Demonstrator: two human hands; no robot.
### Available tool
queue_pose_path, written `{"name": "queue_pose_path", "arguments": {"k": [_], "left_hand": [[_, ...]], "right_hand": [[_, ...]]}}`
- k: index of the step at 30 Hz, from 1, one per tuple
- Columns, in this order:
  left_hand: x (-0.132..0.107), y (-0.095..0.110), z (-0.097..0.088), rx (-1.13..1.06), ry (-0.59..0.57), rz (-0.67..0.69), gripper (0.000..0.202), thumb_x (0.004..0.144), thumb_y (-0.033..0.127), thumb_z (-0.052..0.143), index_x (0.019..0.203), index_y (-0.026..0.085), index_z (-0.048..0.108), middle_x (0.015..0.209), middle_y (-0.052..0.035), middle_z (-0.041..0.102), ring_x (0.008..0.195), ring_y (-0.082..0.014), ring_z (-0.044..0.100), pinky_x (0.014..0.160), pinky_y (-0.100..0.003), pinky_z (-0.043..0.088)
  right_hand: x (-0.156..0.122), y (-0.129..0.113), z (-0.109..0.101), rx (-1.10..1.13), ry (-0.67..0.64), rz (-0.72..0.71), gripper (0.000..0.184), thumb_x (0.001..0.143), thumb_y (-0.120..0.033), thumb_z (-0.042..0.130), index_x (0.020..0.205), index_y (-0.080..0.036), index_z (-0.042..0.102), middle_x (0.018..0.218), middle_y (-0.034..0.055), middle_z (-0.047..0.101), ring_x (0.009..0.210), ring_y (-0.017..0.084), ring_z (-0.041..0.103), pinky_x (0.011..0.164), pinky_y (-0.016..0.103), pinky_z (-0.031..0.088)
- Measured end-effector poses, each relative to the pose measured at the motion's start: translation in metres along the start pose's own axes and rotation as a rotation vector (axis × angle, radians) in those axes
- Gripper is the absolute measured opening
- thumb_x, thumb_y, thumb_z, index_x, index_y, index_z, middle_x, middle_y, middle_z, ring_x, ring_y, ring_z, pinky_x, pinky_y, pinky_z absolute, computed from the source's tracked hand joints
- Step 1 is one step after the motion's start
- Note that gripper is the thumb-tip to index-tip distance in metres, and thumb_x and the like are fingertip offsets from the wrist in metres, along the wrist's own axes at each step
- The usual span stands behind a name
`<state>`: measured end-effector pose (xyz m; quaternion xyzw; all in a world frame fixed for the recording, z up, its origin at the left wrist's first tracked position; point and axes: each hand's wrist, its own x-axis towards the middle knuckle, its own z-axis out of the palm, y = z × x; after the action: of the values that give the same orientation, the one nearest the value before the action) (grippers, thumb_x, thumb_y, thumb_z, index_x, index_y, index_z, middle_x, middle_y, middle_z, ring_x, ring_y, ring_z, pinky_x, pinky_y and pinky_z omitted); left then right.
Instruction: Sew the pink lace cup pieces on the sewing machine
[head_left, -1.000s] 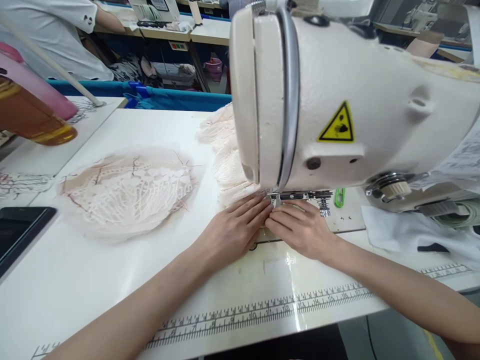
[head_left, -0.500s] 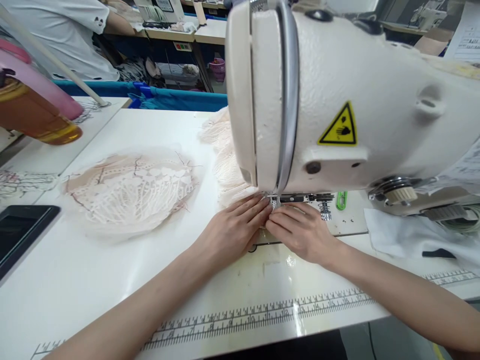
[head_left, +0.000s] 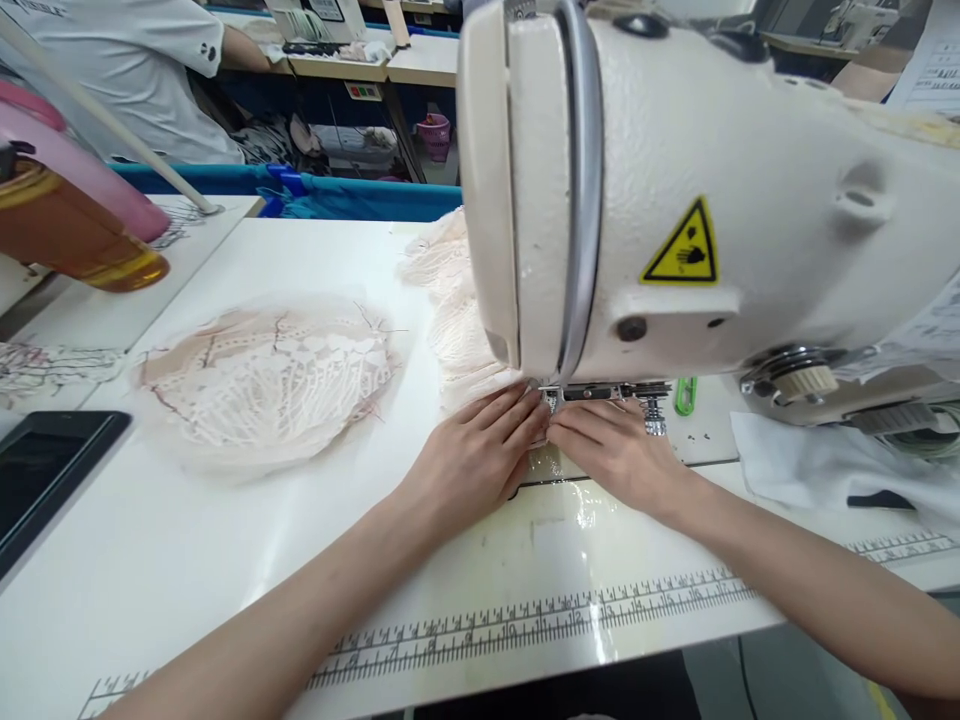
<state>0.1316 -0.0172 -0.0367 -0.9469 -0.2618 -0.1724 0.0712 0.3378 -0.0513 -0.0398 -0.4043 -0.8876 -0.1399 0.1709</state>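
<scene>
My left hand (head_left: 474,452) lies flat on the white table (head_left: 225,560), fingers stretched toward the presser foot (head_left: 559,398) of the cream sewing machine (head_left: 675,190). My right hand (head_left: 611,450) lies flat beside it, fingertips meeting the left ones just in front of the foot. Both press on a small piece of pale lace under the foot, mostly hidden by my fingers. More cream lace (head_left: 450,320) trails away behind the machine head.
A round stack of lace pieces (head_left: 266,375) sits left of my hands. A dark tablet (head_left: 45,470) lies at the left edge. An amber and pink bottle (head_left: 67,215) leans in at top left. White cloth (head_left: 832,465) lies right. Another person in white (head_left: 127,70) sits beyond.
Both hands have crept a little forward toward the presser foot. The view has shifted slightly.
</scene>
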Motion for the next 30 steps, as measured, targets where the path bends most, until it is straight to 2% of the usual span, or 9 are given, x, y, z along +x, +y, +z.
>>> {"name": "queue_pose_path", "arguments": {"k": [5, 10, 15, 21, 26, 30], "left_hand": [[-0.001, 0.001, 0.000, 0.001, 0.010, -0.011, 0.036, 0.093, 0.019, 0.042, 0.123, 0.010, 0.059, 0.127, -0.0111, 0.061, 0.119, -0.0267, 0.057, 0.102, -0.044, 0.049], [-0.001, 0.001, 0.000, 0.035, 0.020, 0.002, 0.035, 0.093, 0.020, 0.044, 0.123, 0.010, 0.060, 0.126, -0.0115, 0.061, 0.117, -0.0271, 0.058, 0.101, -0.043, 0.050], [0.000, 0.001, -0.001, 0.029, -0.013, 0.011, 0.036, 0.094, 0.021, 0.043, 0.124, 0.012, 0.059, 0.128, -0.0117, 0.060, 0.119, -0.0271, 0.057, 0.101, -0.044, 0.049], [0.000, 0.001, 0.001, 0.016, -0.024, -0.019, 0.036, 0.094, 0.021, 0.041, 0.125, 0.012, 0.058, 0.128, -0.0123, 0.060, 0.119, -0.0272, 0.057, 0.100, -0.044, 0.050], [0.000, 0.001, 0.003, -0.008, -0.030, -0.052, 0.037, 0.095, 0.022, 0.041, 0.126, 0.013, 0.057, 0.130, -0.0118, 0.059, 0.121, -0.0268, 0.056, 0.101, -0.044, 0.049], [0.002, 0.001, 0.003, -0.016, -0.020, -0.076, 0.037, 0.095, 0.024, 0.042, 0.127, 0.013, 0.057, 0.132, -0.0118, 0.057, 0.124, -0.0274, 0.053, 0.100, -0.044, 0.049]], "right_hand": [[-0.001, 0.006, 0.003, 0.072, -0.043, 0.023, 0.035, 0.085, 0.003, 0.042, 0.099, -0.021, 0.065, 0.103, 0.0012, 0.069, 0.093, 0.013, 0.059, 0.077, 0.027, 0.046], [-0.001, 0.009, 0.005, 0.082, 0.005, 0.065, 0.031, 0.086, -0.003, 0.048, 0.097, -0.024, 0.067, 0.101, -0.0006, 0.069, 0.082, 0.013, 0.060, 0.072, 0.028, 0.045], [-0.002, 0.011, 0.005, 0.033, 0.024, 0.137, 0.030, 0.084, -0.008, 0.051, 0.100, -0.029, 0.067, 0.102, -0.0026, 0.069, 0.083, 0.016, 0.062, 0.077, 0.032, 0.046], [-0.001, 0.016, 0.007, 0.059, -0.004, 0.163, 0.033, 0.084, -0.011, 0.050, 0.104, -0.031, 0.066, 0.098, -0.0031, 0.069, 0.086, 0.017, 0.061, 0.078, 0.034, 0.048], [0.004, 0.011, -0.001, 0.108, 0.020, 0.239, 0.034, 0.089, -0.011, 0.042, 0.098, -0.031, 0.068, 0.089, -0.0031, 0.068, 0.078, 0.014, 0.059, 0.078, 0.032, 0.048], [0.006, 0.012, -0.003, 0.109, 0.041, 0.215, 0.037, 0.090, -0.010, 0.041, 0.100, -0.033, 0.068, 0.088, -0.0038, 0.069, 0.080, 0.014, 0.059, 0.076, 0.031, 0.047]]}}
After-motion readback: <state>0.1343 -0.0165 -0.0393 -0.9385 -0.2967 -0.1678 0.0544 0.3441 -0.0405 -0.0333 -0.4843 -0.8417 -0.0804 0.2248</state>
